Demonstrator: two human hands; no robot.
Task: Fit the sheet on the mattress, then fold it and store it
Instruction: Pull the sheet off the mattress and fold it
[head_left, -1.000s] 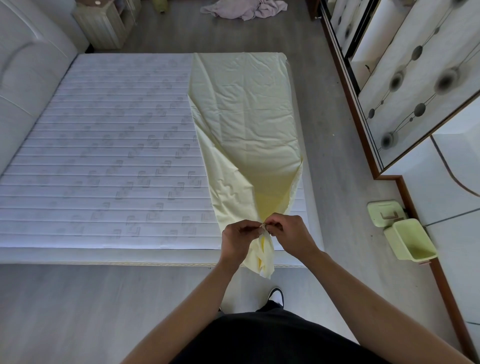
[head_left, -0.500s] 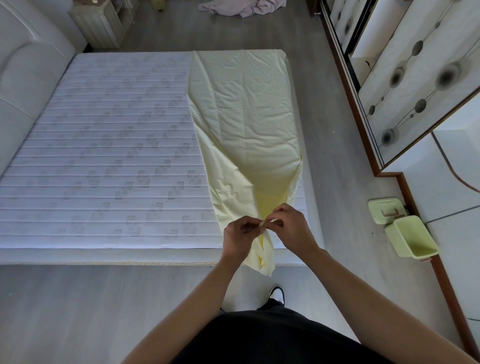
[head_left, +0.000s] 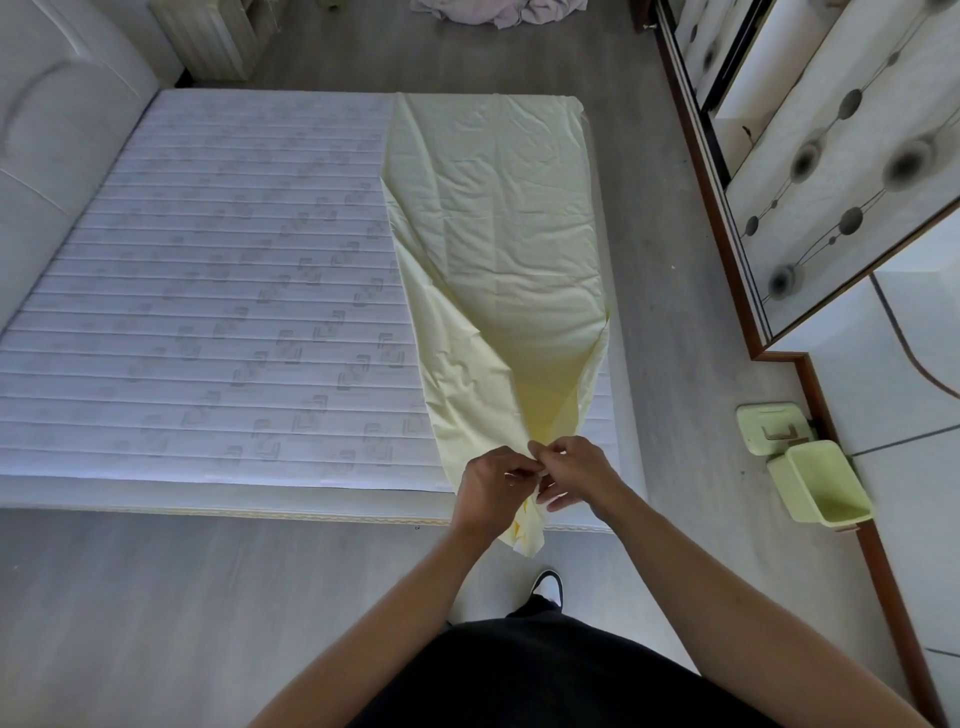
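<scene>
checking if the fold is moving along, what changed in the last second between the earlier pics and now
Very little. The right hand has loosened: its lower fingers now spread below the pinch, where they were curled. The left hand still pinches the gathered end of the yellow sheet, which lies as before on the mattress.

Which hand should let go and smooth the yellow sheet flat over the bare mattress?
Probably the left hand: the bare white quilted mattress lies on its side. The right hand can keep pinching the pale yellow cotton sheet.
</scene>
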